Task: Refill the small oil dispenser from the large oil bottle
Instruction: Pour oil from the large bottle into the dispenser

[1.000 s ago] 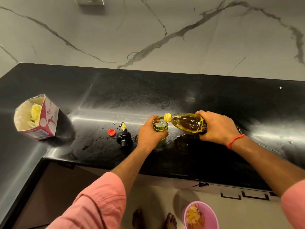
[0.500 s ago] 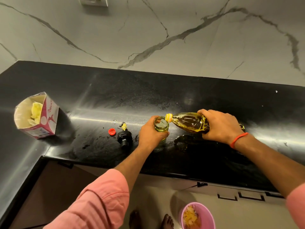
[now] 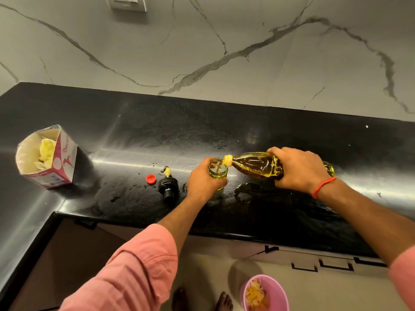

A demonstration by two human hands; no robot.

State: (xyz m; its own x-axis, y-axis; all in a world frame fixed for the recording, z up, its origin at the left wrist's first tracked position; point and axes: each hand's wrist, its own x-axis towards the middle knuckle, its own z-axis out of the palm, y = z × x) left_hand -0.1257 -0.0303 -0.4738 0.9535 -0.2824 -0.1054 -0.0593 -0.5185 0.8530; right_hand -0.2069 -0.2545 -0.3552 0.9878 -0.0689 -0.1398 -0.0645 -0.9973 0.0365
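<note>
The small glass oil dispenser [image 3: 219,170] stands upright and open on the black counter [image 3: 157,140], and my left hand [image 3: 204,180] grips it around its body. My right hand [image 3: 298,169] holds the large clear oil bottle [image 3: 256,164] tipped on its side, yellow neck over the dispenser's mouth. A stream of golden oil runs from the neck into the dispenser. The dispenser's black pour spout lid [image 3: 168,185] lies on the counter to the left, with the red bottle cap [image 3: 150,178] beside it.
An open pink and white carton [image 3: 58,162] with yellowish pieces inside stands at the counter's left. Oil smears and drops mark the counter around the dispenser. A pink bowl [image 3: 276,292] with scraps sits on the floor near bare feet. A socket plate [image 3: 126,3] is on the marble wall.
The bottle has tilted a little further and oil now visibly flows into the dispenser. Both hands keep their holds; the view has shifted slightly.
</note>
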